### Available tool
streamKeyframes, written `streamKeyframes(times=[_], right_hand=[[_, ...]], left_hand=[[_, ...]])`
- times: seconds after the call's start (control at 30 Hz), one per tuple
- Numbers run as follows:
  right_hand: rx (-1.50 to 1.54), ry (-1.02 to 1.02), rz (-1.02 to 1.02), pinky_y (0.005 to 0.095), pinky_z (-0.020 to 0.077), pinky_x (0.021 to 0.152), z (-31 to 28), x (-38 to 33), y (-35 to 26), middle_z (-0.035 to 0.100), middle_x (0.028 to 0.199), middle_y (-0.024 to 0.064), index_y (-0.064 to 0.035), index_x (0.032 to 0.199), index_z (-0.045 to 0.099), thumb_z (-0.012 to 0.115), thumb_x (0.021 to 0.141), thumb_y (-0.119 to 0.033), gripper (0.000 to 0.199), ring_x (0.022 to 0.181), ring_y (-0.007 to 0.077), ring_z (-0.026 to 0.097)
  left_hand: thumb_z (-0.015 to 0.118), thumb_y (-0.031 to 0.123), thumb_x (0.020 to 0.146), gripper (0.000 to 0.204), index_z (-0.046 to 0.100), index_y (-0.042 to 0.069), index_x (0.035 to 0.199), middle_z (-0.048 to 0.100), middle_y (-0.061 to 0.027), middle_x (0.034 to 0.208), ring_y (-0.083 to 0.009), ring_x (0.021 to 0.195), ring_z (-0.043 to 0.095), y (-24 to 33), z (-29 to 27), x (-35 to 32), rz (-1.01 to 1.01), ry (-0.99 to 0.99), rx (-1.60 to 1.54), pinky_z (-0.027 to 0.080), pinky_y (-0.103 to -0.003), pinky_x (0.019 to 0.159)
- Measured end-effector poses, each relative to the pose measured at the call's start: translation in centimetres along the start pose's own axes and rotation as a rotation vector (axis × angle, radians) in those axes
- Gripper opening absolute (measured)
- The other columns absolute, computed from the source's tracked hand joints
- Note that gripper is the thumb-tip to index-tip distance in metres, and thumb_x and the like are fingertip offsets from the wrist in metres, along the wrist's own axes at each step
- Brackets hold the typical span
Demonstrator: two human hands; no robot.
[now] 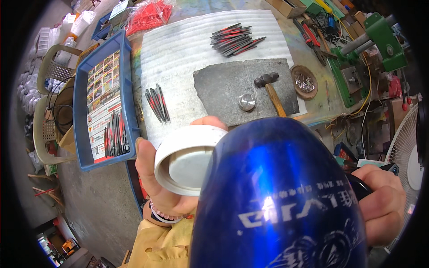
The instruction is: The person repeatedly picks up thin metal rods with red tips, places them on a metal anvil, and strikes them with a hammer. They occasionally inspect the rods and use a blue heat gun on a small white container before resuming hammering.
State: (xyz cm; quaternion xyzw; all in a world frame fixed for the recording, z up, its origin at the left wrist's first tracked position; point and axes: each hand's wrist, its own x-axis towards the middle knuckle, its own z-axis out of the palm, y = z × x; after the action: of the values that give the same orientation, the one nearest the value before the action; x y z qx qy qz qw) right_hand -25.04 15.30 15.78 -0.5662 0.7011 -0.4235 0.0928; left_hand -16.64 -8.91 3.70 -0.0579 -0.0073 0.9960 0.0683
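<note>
Close in front of me is a large blue thermos flask (277, 174), which covers the lower middle and right of the view. On its right side, my right hand (383, 203) is closed around its black handle (358, 187). To the left of the flask, my left hand (149, 174) grips a white round cup lid (190, 163). The lid is tilted so that its hollow inside shows, and its right edge meets the flask's outline. Whether the two touch I cannot tell. The flask's lower end runs out of the picture.
Beyond lie a grey stone slab (219, 85) with a hammer (267, 82) and a metal disc (246, 102). Bundles of black-and-red pointed rods (234, 39) rest on white foam (174, 53). A blue tray (80, 120) is left; a green press (384, 42) and fan (404, 147) are right.
</note>
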Motion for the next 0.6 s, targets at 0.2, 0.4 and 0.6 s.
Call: streamKeyframes(times=[0.2,0.4,0.6], right_hand=[[0.041,0.010,-0.006,0.0378,0.0547,0.059,-0.3,0.4,-0.3,0.057,0.076,0.0108,-0.0003,0.081,0.057,0.068,0.076,-0.003,0.013,0.057,0.0223,0.056],[0.037,-0.138,0.002,0.0374,0.0508,0.059,-1.4,-0.5,0.6,0.060,0.077,0.0080,-0.0013,0.081,0.057,0.071,0.079,-0.031,0.032,0.060,0.0233,0.058],[0.310,-0.431,0.091,0.0324,0.0487,0.057,-2.3,0.8,4.0,0.065,0.076,0.0066,-0.0043,0.071,0.063,0.077,0.077,-0.037,0.037,0.060,0.0223,0.062]], left_hand=[[0.054,0.077,0.076,0.102,0.036,-0.007,0.131,0.054,-0.0222,0.121,-0.0287,0.111,0.058,0.4,-1.2,0.6,-0.025,-0.164,0.054,0.051,-0.042,0.093],[0.051,0.076,0.079,0.098,0.038,-0.005,0.133,0.050,-0.0297,0.126,-0.0382,0.116,0.054,0.2,-2.1,0.3,0.053,-0.075,0.146,0.048,-0.050,0.096],[0.047,0.076,0.082,0.095,0.039,-0.002,0.136,0.046,-0.0369,0.127,-0.0471,0.117,0.051,1.2,0.0,0.6,0.251,-0.221,0.290,0.048,-0.057,0.094]])
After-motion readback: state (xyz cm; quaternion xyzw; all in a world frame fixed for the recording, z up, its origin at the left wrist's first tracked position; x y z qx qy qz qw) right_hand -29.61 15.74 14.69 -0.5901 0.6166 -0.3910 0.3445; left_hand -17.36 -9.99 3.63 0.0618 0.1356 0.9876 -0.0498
